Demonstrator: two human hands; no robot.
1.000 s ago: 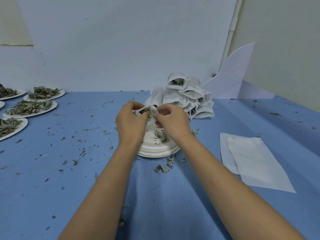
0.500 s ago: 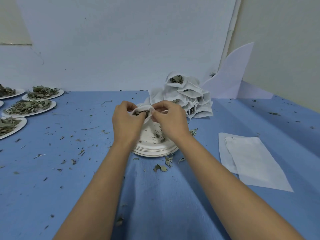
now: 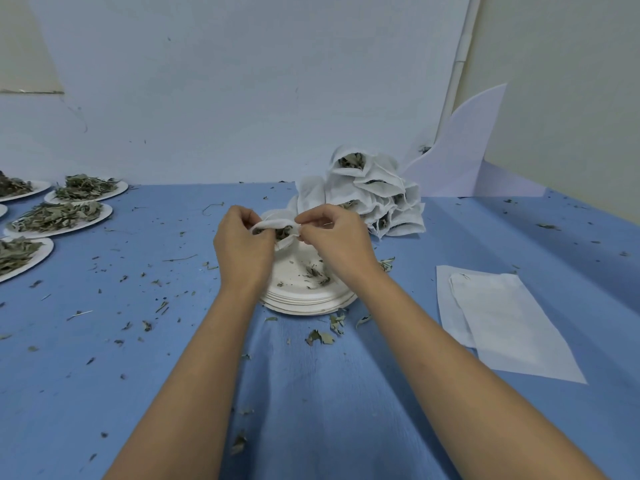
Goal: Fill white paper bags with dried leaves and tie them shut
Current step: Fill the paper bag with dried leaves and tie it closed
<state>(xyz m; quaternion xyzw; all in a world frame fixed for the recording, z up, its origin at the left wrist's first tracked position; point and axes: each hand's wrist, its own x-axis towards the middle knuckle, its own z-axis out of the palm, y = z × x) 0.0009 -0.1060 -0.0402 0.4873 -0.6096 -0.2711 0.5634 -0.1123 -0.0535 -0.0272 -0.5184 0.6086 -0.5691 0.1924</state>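
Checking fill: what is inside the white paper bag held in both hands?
Dried grey-green leaves show in the open mouth of the white paper bag; the left hand, right hand and paper hide how full it is.

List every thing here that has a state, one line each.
held bag: holds leaves, mouth open, not tied.
left hand: pinches the bag's left edge.
right hand: pinches the bag's right edge.
plate stack: top plate nearly bare, few leaf scraps.
bag pile: filled, top bag's mouth open.
flat bags: empty, lying flat.
side plates: heaped with leaves.
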